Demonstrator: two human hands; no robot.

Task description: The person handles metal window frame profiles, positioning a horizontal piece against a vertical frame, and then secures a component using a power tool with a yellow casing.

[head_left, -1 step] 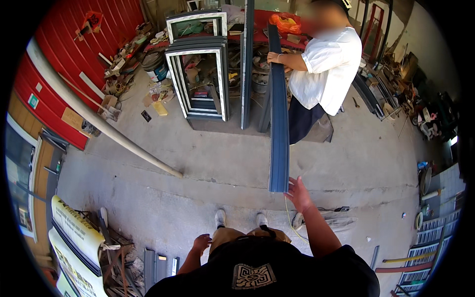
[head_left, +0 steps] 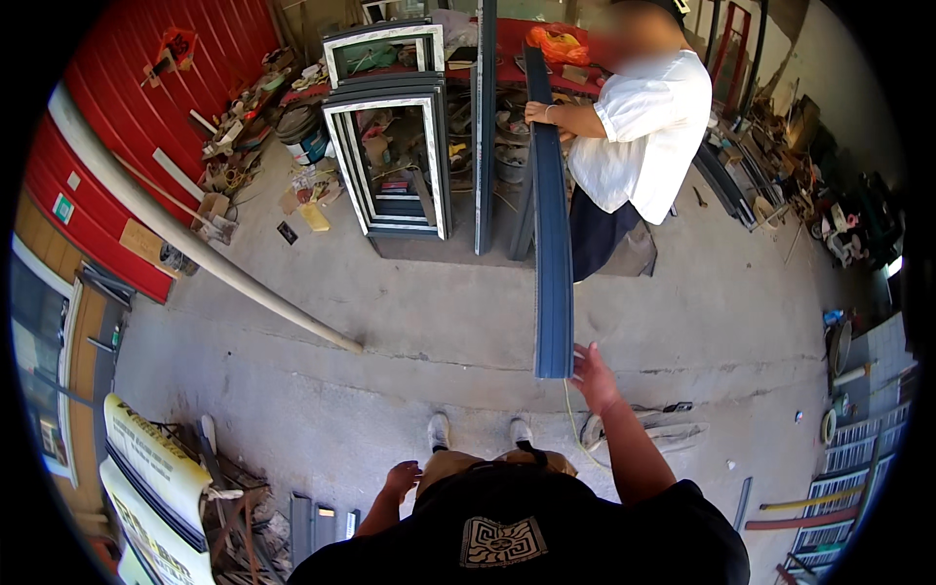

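Observation:
A long dark blue-grey metal profile (head_left: 554, 263) runs from the workbench toward me, its near end hanging over the floor. My right hand (head_left: 595, 378) is at the right edge of that near end, fingers spread and not wrapped round it; whether the fingertips touch it I cannot tell. Low by my left hip is my left hand (head_left: 402, 478), its fingers loosely apart with nothing seen in them. A co-worker in a white shirt (head_left: 643, 127) stands at the far right of the profile, with a hand (head_left: 538, 113) on its edge.
Window frames (head_left: 390, 166) stand stacked upright left of the profile, beside a tall upright profile (head_left: 484, 146). A pale pole (head_left: 244, 278) slants across the left. Thin yellow cord (head_left: 573, 419) lies by my right foot. Clutter and scrap (head_left: 780, 146) line the right wall.
Almost nothing differs. The view has shifted very slightly, and my right hand stays beside the profile's near end.

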